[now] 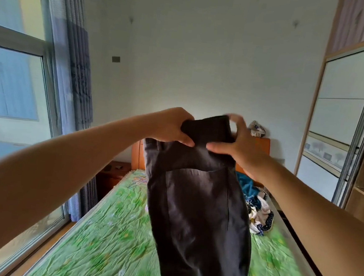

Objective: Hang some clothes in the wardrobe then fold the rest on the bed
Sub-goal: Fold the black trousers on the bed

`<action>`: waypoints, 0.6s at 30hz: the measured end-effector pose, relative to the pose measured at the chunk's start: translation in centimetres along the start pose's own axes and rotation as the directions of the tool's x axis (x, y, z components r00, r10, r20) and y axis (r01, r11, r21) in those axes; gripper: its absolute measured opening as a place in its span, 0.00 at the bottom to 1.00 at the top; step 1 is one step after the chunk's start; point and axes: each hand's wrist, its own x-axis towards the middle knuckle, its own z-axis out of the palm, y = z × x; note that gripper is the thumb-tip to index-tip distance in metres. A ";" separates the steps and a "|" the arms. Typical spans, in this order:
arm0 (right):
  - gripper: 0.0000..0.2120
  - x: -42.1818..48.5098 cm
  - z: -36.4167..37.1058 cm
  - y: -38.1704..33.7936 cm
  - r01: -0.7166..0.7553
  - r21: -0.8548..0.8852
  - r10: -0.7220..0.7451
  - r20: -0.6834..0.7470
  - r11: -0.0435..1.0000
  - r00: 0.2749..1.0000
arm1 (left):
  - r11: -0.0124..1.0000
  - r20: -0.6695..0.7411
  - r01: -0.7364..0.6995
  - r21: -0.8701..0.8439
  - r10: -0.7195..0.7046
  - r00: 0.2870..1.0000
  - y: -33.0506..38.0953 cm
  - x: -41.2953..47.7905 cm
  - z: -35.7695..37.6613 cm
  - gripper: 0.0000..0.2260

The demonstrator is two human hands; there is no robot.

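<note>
At frame centre, the left hand (173, 126) and right hand (237, 140) both pinch the dark trousers (197, 204) at the waistband; soft, limp, light cloth, best held there.

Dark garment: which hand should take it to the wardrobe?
Right, probably. Both hands grip the garment, but the right hand is on the side of the wardrobe; the left hand is toward the window.
</note>
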 end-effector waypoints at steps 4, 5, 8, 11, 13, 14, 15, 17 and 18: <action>0.17 -2.4 -1.5 7.2 -0.251 -0.344 0.350 0.266 0.905 0.898 | 0.999 -0.071 0.014 0.038 -0.011 0.997 -0.5 0.3 -1.7 0.12; 0.14 -2.9 -1.9 9.1 -0.293 -0.415 0.408 0.221 0.861 0.886 | 0.998 -0.079 0.026 0.051 -0.022 0.997 -0.8 0.4 -2.3 0.13; 0.09 -3.5 -2.6 12.5 -0.324 -0.487 0.413 0.084 0.811 0.907 | 0.996 -0.088 0.056 0.075 -0.050 0.995 -1.5 0.4 -3.5 0.13; 0.18 -4.1 -2.3 13.2 -0.415 -0.434 0.446 -0.032 0.800 0.894 | 0.994 -0.096 0.081 0.077 -0.074 0.993 -1.8 0.1 -4.2 0.13; 0.25 -4.9 -1.5 14.0 -0.546 -0.258 0.544 -0.085 0.797 0.835 | 0.993 -0.117 0.092 0.078 -0.083 0.990 -2.0 -0.1 -4.6 0.12; 0.27 -5.3 -0.8 14.4 -0.608 -0.048 0.605 -0.059 0.793 0.794 | 0.992 -0.121 0.096 0.076 -0.087 0.989 -2.0 -0.3 -4.7 0.12; 0.27 -5.8 0.0 14.8 -0.626 0.179 0.637 -0.004 0.759 0.771 | 0.993 -0.120 0.097 0.072 -0.088 0.989 -2.0 -0.5 -4.7 0.11; 0.24 -5.9 1.5 15.1 -0.577 0.481 0.623 0.078 0.660 0.778 | 0.992 -0.110 0.105 0.077 -0.096 0.989 -2.0 -1.0 -4.7 0.11; 0.23 -5.9 2.2 15.2 -0.548 0.561 0.611 0.093 0.620 0.786 | 0.990 -0.105 0.115 0.085 -0.106 0.989 -2.1 -1.3 -4.7 0.11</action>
